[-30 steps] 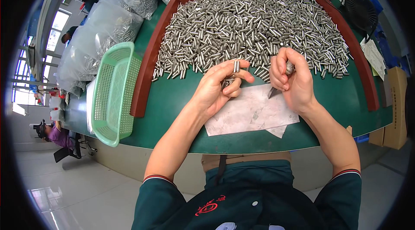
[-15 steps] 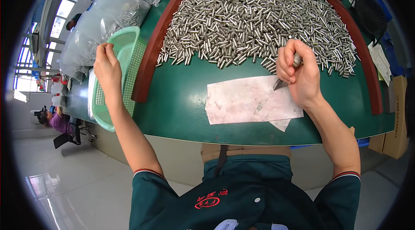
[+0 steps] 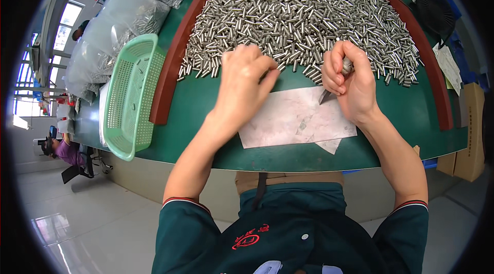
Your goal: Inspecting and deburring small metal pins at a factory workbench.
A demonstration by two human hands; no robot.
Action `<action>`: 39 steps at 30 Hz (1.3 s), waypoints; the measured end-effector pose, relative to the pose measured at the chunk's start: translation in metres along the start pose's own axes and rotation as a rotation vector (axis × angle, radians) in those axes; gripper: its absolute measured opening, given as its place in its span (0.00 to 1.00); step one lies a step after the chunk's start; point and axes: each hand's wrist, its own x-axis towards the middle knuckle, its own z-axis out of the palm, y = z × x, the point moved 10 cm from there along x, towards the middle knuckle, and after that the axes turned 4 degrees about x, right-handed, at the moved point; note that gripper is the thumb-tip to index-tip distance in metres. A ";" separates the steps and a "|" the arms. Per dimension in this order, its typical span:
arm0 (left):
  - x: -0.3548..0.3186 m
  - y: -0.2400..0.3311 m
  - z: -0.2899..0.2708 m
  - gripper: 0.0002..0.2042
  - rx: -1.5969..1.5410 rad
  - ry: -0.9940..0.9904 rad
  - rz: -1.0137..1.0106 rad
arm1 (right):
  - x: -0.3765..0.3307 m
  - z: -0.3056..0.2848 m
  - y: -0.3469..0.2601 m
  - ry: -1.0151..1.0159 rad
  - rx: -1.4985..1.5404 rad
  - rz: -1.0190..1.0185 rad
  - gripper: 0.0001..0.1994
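Note:
Many short, shiny metal pins (image 3: pixel 288 16) lie in a broad heap on the green table. My left hand (image 3: pixel 244 81) is over the heap's front edge, knuckles up and thumb apart from the bent fingers. Its fingertips are partly hidden, and I see nothing in it. My right hand (image 3: pixel 352 81) is closed with the palm turned inward, at the heap's right front. From below its fingers sticks a dark, pointed metal tool (image 3: pixel 324 97); something grey shows inside the curled fingers, too small to make out. Under the tool lies a stained, whitish sheet (image 3: pixel 298 119).
Dark red wooden rails (image 3: pixel 177 63) border the heap. To the left stands a green perforated basket (image 3: pixel 146 101) with a few pins in it. Clear bags of pins (image 3: pixel 131 14) line the far left. A black fan (image 3: pixel 435 11) and cardboard boxes (image 3: pixel 468 135) are at the right.
My left hand has moved right, from above the green basket to the front of the pin heap. My right hand keeps its hold on the tool and has hardly moved.

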 end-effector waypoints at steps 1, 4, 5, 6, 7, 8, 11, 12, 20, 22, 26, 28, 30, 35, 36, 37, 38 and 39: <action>0.002 0.005 0.007 0.04 -0.006 0.001 -0.003 | 0.000 0.003 0.002 -0.026 0.004 0.024 0.16; 0.006 0.011 0.021 0.04 -0.015 -0.007 0.013 | -0.001 0.004 0.002 -0.045 -0.012 0.025 0.16; 0.006 0.009 0.021 0.04 -0.003 0.017 0.005 | -0.001 0.005 0.002 -0.051 -0.022 0.020 0.16; 0.005 0.006 0.022 0.04 -0.009 0.030 -0.012 | -0.001 0.002 -0.001 -0.024 -0.033 -0.009 0.16; 0.005 0.004 0.024 0.04 -0.027 0.021 -0.015 | -0.001 0.005 0.001 -0.052 -0.026 0.013 0.16; 0.005 0.003 0.024 0.04 -0.014 0.037 -0.025 | -0.001 0.004 0.002 -0.052 -0.035 0.016 0.16; 0.004 0.007 0.025 0.04 0.025 0.061 0.004 | -0.001 0.005 0.002 -0.052 -0.045 0.016 0.16; 0.005 0.009 0.025 0.04 0.046 0.074 0.012 | -0.001 0.002 -0.001 -0.025 -0.050 -0.012 0.16; 0.009 0.005 0.033 0.02 0.064 0.045 -0.062 | -0.001 0.003 0.002 -0.038 -0.050 0.011 0.16; 0.012 0.009 0.035 0.02 0.047 0.057 -0.034 | 0.000 0.003 0.002 -0.035 -0.050 0.008 0.17; 0.015 0.014 0.031 0.02 0.145 0.079 -0.016 | -0.001 0.003 0.002 -0.040 -0.060 0.003 0.16; 0.012 0.011 0.020 0.03 0.038 0.080 -0.027 | -0.001 0.003 0.001 -0.042 -0.061 0.001 0.16; 0.003 -0.002 0.005 0.03 -0.077 0.085 -0.146 | -0.001 0.001 -0.001 -0.015 -0.064 -0.019 0.16; -0.064 -0.034 -0.070 0.03 -0.090 0.250 -0.457 | -0.003 0.004 -0.001 -0.046 -0.061 -0.007 0.16; -0.091 -0.043 -0.083 0.03 -0.128 0.274 -0.588 | -0.003 0.002 -0.003 -0.012 -0.073 -0.037 0.15; -0.114 -0.044 -0.100 0.02 -0.070 0.302 -0.624 | -0.003 0.003 -0.004 -0.023 -0.076 -0.046 0.15; -0.144 -0.046 -0.115 0.01 -0.015 0.340 -0.701 | -0.004 0.007 -0.002 -0.054 -0.077 -0.021 0.15; -0.175 -0.050 -0.127 0.02 0.060 0.316 -0.784 | -0.005 0.004 -0.004 -0.024 -0.091 -0.047 0.15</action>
